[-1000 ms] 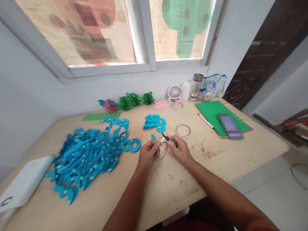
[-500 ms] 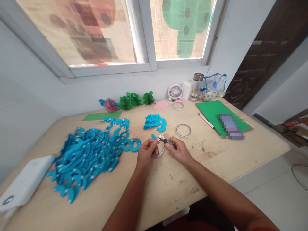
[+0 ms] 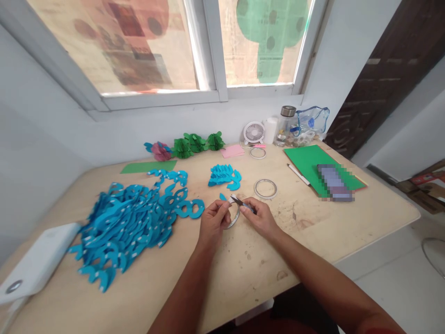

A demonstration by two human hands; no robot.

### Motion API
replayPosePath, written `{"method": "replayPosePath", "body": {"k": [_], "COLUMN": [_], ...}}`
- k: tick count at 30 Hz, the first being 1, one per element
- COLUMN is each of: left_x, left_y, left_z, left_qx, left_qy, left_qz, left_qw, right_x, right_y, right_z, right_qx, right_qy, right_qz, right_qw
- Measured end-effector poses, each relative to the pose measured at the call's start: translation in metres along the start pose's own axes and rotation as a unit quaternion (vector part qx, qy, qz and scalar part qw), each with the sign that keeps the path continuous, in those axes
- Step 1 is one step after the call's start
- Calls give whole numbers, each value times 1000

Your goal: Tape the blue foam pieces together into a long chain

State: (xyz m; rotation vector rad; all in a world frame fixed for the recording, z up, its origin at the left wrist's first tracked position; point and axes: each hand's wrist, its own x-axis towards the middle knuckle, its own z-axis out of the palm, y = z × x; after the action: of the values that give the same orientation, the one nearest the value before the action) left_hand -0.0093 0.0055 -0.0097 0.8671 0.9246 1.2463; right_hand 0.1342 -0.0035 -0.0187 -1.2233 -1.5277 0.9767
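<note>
Scissors (image 3: 246, 205) are in our right hand (image 3: 261, 217), whose fingers are wrapped around the blue handles; the dark blades point toward our left hand (image 3: 213, 217). Thumb and forefinger of this left hand are pinched together on a small white strip (image 3: 231, 199), which is just beside the blade tips. Whether the blades touch it, we cannot tell. Below our hands, a tape roll (image 3: 236, 220), partly hidden, lies on the table (image 3: 250, 264). Just behind the strip we see one blue piece (image 3: 223, 197), and farther back a small blue stack (image 3: 221, 175). To our left lies a large blue paper pile (image 3: 128, 225) with white patches; to our right, another tape roll (image 3: 265, 197) lies flat.
</note>
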Motion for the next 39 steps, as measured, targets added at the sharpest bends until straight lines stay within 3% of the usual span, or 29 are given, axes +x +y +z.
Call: {"method": "replayPosePath", "body": {"k": [14,39], "left_x": [-4,-1], "left_y": [6,0], "left_z": [1,-3], "left_qx": [10,21], "left_qy": [6,-83], "left_qz": [0,-44], "left_qw": [1000,995], "right_x": [0,-3], "right_y": [-6,-6], "right_z": [-4,0], "right_qx": [-42,8], "right_qy": [68,-15], "right_qz": [3,0], "right_qw": [997,1000]}}
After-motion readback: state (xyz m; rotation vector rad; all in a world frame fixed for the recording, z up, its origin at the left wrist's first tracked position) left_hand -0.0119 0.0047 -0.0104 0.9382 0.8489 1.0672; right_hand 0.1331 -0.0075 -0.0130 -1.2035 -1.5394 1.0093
